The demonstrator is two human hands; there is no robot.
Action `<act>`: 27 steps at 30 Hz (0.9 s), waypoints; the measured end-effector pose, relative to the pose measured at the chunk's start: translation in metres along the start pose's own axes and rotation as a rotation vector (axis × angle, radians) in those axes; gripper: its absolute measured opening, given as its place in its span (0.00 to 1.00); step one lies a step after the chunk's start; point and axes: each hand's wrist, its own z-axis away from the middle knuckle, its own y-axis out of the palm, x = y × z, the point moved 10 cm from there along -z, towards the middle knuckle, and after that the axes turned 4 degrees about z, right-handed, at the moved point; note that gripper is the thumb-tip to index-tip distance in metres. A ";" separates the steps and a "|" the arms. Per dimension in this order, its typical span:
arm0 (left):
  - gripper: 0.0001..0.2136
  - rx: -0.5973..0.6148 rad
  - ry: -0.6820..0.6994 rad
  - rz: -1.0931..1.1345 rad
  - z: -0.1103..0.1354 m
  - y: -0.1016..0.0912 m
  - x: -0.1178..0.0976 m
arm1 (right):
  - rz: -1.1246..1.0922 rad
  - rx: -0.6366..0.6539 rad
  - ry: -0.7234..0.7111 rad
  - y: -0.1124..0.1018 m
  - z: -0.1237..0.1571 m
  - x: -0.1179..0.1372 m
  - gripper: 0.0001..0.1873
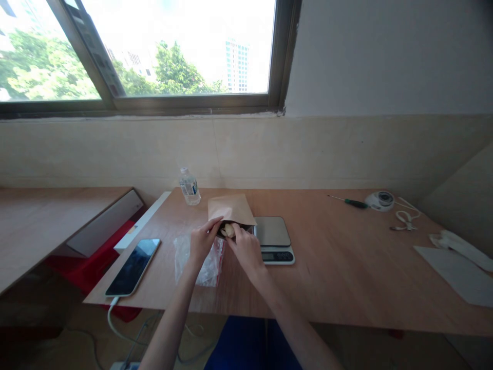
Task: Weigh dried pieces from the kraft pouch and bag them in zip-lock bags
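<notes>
With the bag (232, 207) at the scale's (273, 231) left, I'd brace its mouth with my left hand (202, 240), pinching the edge, and ease my right hand (246, 250), fingers curled at the pale pieces (229, 230), gently, though whether it grips one I cannot tell.

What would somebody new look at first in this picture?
The bright window at the upper left would probably grab their eyes first. Next might come the brown paper bag near the middle, with the left hand and right hand at its open mouth and pale pieces showing inside.
</notes>
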 end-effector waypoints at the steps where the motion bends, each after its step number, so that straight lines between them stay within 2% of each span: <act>1: 0.13 0.000 -0.007 0.013 -0.001 0.000 0.001 | -0.055 -0.043 -0.014 -0.006 0.006 -0.001 0.16; 4: 0.13 -0.005 -0.028 0.046 -0.002 -0.002 0.006 | -0.221 -0.242 -0.033 -0.032 0.028 -0.017 0.18; 7: 0.12 -0.027 -0.039 0.063 -0.001 -0.005 0.008 | -0.245 -0.465 0.077 -0.053 0.047 -0.059 0.20; 9: 0.12 -0.042 -0.041 0.065 -0.001 -0.006 0.008 | -0.178 -0.532 0.160 -0.056 0.049 -0.092 0.20; 11: 0.12 -0.052 -0.041 0.065 -0.001 -0.007 0.007 | -0.068 -0.513 0.205 -0.049 0.042 -0.120 0.20; 13: 0.12 -0.060 -0.039 0.061 -0.001 -0.007 0.006 | 0.041 -0.431 0.211 -0.036 0.031 -0.141 0.19; 16: 0.12 -0.070 -0.034 0.047 -0.001 -0.008 0.003 | 0.121 -0.327 0.205 -0.019 0.022 -0.155 0.18; 19: 0.12 -0.073 -0.039 0.049 -0.001 -0.007 0.003 | 0.057 -0.366 0.190 -0.025 0.029 -0.142 0.19; 21: 0.12 -0.077 -0.047 0.057 0.000 -0.006 0.002 | -0.088 -0.343 0.065 -0.029 0.032 -0.112 0.17; 24: 0.11 -0.065 -0.049 0.058 0.002 -0.002 0.000 | -0.317 -0.158 -0.182 -0.022 0.033 -0.053 0.16; 27: 0.11 -0.054 -0.034 0.044 0.004 0.002 -0.004 | -0.326 -0.040 -0.281 -0.009 0.028 -0.011 0.20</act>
